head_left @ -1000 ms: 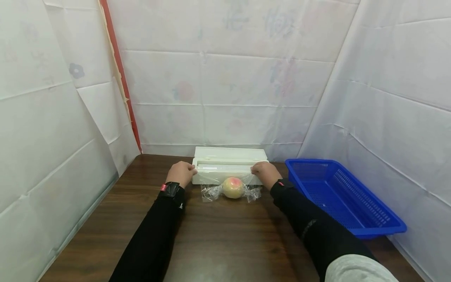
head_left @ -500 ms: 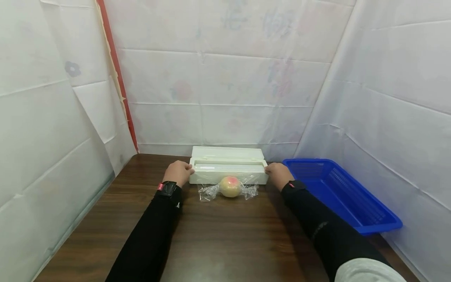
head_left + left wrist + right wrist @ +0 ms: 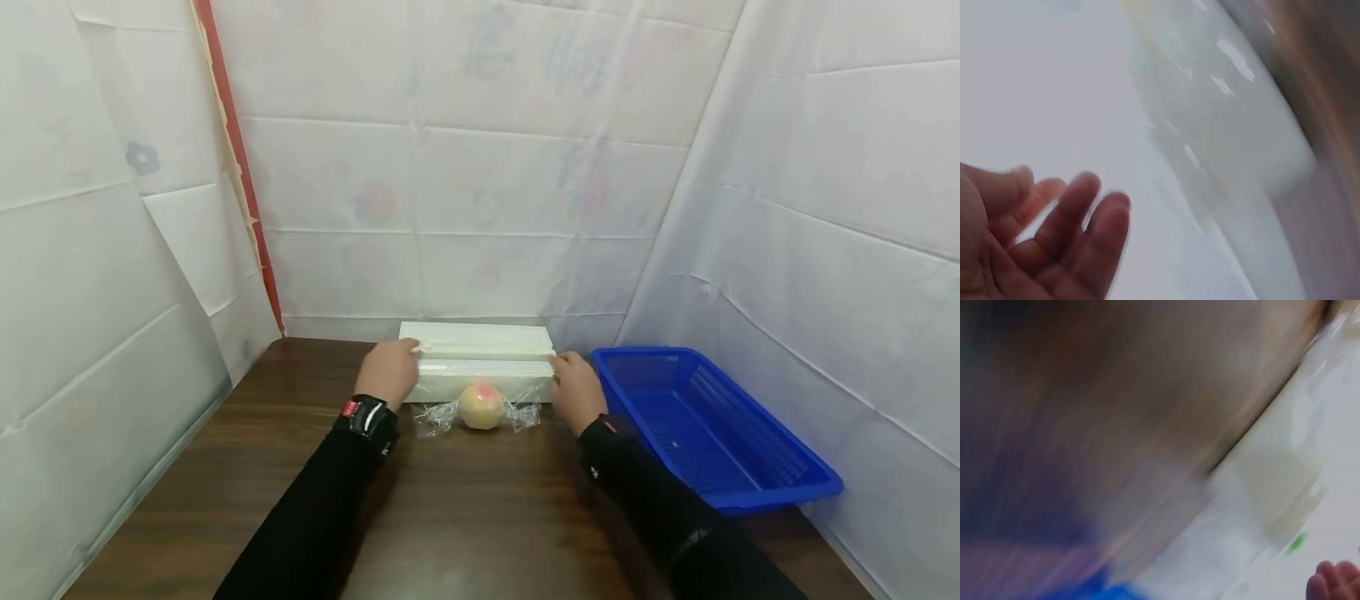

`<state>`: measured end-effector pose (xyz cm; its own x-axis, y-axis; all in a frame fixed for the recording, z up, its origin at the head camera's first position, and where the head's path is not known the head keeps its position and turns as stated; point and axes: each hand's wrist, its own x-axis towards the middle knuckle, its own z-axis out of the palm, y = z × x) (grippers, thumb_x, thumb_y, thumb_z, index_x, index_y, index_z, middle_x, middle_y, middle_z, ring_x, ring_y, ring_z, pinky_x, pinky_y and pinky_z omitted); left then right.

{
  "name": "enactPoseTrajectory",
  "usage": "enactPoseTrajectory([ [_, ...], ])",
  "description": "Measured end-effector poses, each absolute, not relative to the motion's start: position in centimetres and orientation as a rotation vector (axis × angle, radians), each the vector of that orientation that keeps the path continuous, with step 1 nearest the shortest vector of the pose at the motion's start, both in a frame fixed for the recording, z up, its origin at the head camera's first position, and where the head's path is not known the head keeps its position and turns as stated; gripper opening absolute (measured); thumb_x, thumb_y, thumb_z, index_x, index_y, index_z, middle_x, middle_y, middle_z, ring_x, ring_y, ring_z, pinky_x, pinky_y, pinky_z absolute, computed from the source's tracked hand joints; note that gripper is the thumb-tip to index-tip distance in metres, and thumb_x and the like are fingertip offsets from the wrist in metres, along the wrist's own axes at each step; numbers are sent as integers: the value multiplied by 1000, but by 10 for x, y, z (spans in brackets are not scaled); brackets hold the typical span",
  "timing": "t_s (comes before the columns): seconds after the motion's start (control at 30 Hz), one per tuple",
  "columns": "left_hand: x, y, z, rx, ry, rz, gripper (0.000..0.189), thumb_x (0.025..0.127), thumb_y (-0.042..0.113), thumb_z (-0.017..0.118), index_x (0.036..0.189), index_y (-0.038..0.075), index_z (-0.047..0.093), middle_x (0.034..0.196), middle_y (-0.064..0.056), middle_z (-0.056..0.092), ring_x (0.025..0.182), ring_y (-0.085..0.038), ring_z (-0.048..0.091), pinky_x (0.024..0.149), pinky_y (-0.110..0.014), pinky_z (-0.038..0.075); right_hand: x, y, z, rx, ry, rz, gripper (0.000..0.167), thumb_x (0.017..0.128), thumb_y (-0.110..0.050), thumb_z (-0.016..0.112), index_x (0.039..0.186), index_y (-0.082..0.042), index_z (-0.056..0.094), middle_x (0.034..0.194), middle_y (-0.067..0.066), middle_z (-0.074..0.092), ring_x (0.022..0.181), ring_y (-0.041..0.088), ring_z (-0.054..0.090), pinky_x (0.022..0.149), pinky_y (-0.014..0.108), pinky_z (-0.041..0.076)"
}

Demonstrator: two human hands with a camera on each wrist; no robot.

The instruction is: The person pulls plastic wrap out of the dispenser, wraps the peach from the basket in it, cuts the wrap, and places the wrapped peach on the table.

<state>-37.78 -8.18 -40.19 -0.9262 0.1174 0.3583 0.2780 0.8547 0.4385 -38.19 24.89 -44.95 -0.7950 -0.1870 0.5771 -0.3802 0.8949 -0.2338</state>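
Observation:
In the head view, a white cling film box (image 3: pixel 483 382) stands with its lid (image 3: pixel 476 334) tilted back. A pale bar (image 3: pixel 486 352) runs across it. My left hand (image 3: pixel 386 372) pinches near the bar's left end; my right hand (image 3: pixel 577 392) pinches near its right end. Clear cling film (image 3: pixel 438 417) drapes down the box front and wraps a round pink-and-yellow fruit (image 3: pixel 481 407) like a peach. Thumb and forefinger of the left hand (image 3: pixel 1054 237) come together in the left wrist view. Only fingertips of the right hand (image 3: pixel 1335 581) show, blurred surroundings beside them.
A blue plastic basket (image 3: pixel 720 433) lies to the right, next to the right forearm. The brown wooden table (image 3: pixel 480 517) is bounded by white sheet walls (image 3: pixel 450 167) at the back and both sides.
My right hand has shifted outward from the film to the box's right end. Both hands now reach farther over the box, and the pale bar spans between them. The fruit stays before the box.

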Motion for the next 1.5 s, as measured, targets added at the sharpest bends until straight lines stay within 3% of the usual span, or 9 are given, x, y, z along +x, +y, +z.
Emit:
enactPoseTrajectory([
  [0.07,-368,-58,-401,-437,-2731,-724,33,104,21,67,134,8,73,126,-16,77,117,-36,72,102,-54,56,-375,230,-454,599,-2448,425,45,90,-1,78,134,-3,71,124,19,69,111,38,69,97,51,57],
  [0.17,-362,-28,-413,-668,-2772,-648,27,94,19,78,119,8,79,112,-12,79,106,-30,73,95,-47,59,-369,203,-463,867,-2463,383,50,87,-9,86,134,-5,69,124,17,69,113,35,68,96,48,58],
  [0.33,-365,-1,-433,-772,-2679,-454,8,84,6,82,92,7,82,88,-7,76,85,-24,68,81,-40,59,-369,179,-471,848,-2597,408,44,81,-11,92,116,-7,66,111,10,67,104,26,64,89,40,56],
  [0.43,-368,4,-437,-741,-2649,-412,8,84,3,79,92,7,79,88,-8,73,83,-24,67,76,-39,58,-369,175,-464,793,-2641,451,36,80,-4,90,105,-9,65,102,8,66,94,24,63,83,39,55],
  [0.6,-363,3,-446,-737,-2684,-434,18,81,1,81,92,10,69,91,-7,65,77,-21,62,69,-37,54,-360,177,-457,806,-2661,435,36,80,-4,89,110,-9,70,102,8,68,94,26,67,84,43,57],
  [0.9,-334,6,-441,-796,-2721,-527,31,74,11,93,95,11,69,95,-3,68,88,-22,66,79,-38,56,-330,188,-446,860,-2705,456,31,76,-8,93,94,-11,68,88,0,64,80,16,58,74,35,50],
  [1.3,-293,16,-434,-836,-2758,-494,27,78,16,93,94,13,71,92,1,64,83,-14,61,73,-29,54,-296,207,-441,914,-2749,431,33,74,-21,97,91,-16,70,84,-5,64,74,9,55,68,29,48],
  [1.43,-280,20,-425,-882,-2836,-513,12,87,13,84,83,15,72,78,6,64,69,-8,55,63,-25,48,-277,211,-434,993,-2735,397,34,75,-19,96,100,-14,73,92,-1,67,79,11,59,71,29,51],
  [1.5,-277,21,-420,-902,-2850,-520,17,91,14,81,76,16,72,70,9,62,62,-6,50,61,-24,46,-270,210,-432,1061,-2692,396,37,75,-15,96,104,-12,72,96,1,68,85,14,61,74,31,53],
])
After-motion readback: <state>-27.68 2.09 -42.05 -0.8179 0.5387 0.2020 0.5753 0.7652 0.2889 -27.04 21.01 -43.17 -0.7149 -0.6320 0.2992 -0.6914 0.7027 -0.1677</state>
